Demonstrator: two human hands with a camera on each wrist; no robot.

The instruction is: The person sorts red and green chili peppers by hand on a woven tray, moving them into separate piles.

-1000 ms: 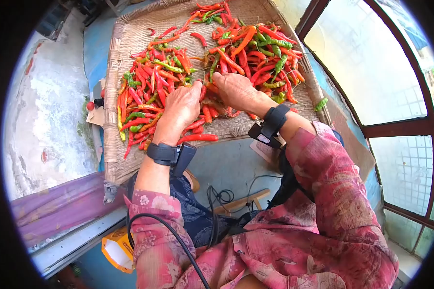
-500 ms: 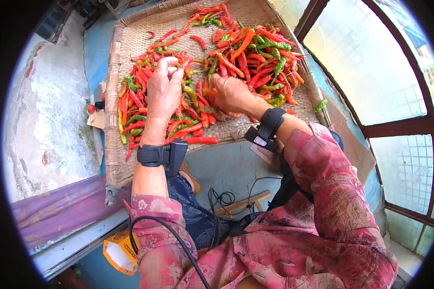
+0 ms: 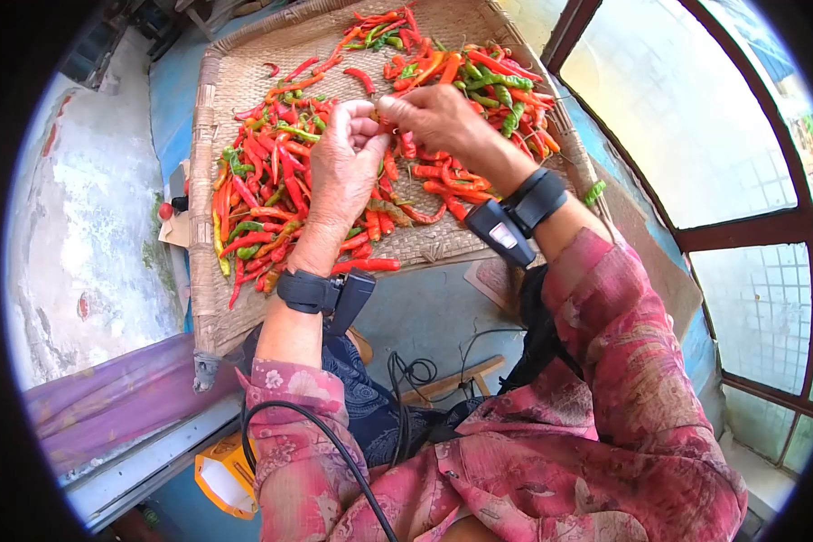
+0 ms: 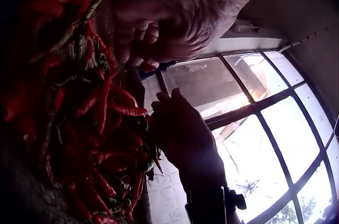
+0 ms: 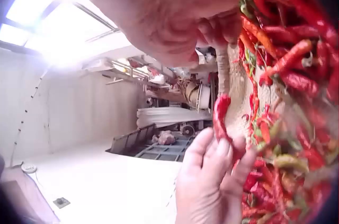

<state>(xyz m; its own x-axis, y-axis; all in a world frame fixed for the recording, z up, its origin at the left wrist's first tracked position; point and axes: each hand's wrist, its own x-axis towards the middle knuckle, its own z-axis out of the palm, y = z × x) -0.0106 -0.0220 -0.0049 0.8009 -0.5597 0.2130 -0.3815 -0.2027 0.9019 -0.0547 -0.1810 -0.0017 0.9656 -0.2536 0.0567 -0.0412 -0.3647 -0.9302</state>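
Note:
Red, orange and green chili peppers (image 3: 271, 194) lie heaped in a woven tray (image 3: 205, 271). Thumb and fingers of the left hand (image 3: 345, 176) (image 5: 209, 181) pinch a red pepper (image 5: 221, 115), plainest in the right wrist view. Close beside it, over the middle of the tray, is the right hand (image 3: 452, 126) (image 4: 183, 134), thumb toward the left hand's fingertips. Its fingers are curled in the right wrist view; whether they grip anything is hidden. The left wrist view is dark, with peppers (image 4: 100, 128) beside both hands.
A second heap of peppers (image 3: 506, 90) lies at the tray's right side. Framed windows (image 3: 686, 117) stand at the right, a whitish wall (image 3: 90, 226) at the left. Black cables (image 3: 411, 370) hang below the tray, near a wooden piece (image 3: 452, 379) and a yellow box (image 3: 226, 479).
The right hand has moved up from the tray's lower middle, uncovering red peppers there. The left hand has shifted right from the left heap, so the fingertips of both are now close together.

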